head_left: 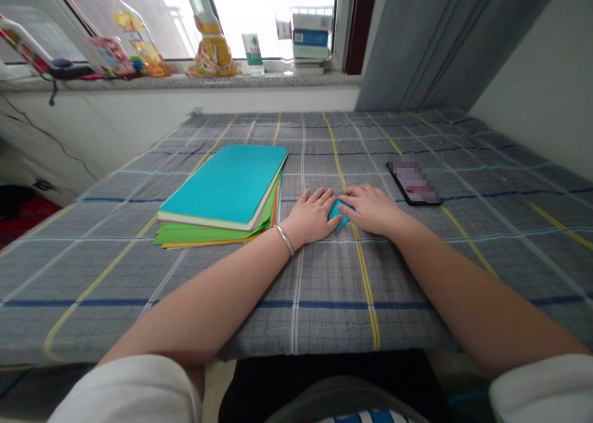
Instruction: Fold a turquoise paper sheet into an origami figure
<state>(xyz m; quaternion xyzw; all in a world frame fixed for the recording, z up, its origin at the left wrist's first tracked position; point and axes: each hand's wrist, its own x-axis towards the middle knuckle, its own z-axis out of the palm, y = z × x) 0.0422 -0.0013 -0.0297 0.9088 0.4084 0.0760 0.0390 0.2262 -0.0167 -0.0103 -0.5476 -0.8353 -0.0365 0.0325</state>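
Head view: the left hand (311, 216) and the right hand (370, 208) lie flat, palms down and fingers close together, pressing a small folded piece of teal paper (337, 213) between them onto the tablecloth (324, 275). Only a sliver of the paper shows between the thumbs, so its exact shape is hard to tell. It sits near the middle of the tabletop, a little toward the near edge, just beside a yellow stripe in the checked cloth.

To crease it well, I judge that both palms should keep steady downward pressure while the fingertips run along the fold, so the paper does not slip on the soft cloth.

A silver bracelet (285, 240) rings the left wrist. Left of the hands lies 1 stack of coloured sheets (227, 194), teal on top, near but not touching. A phone (416, 183) rests to the right, toward the far edge. Bottles and boxes stand on the windowsill (185, 81) beyond. Nothing blocks the hands.
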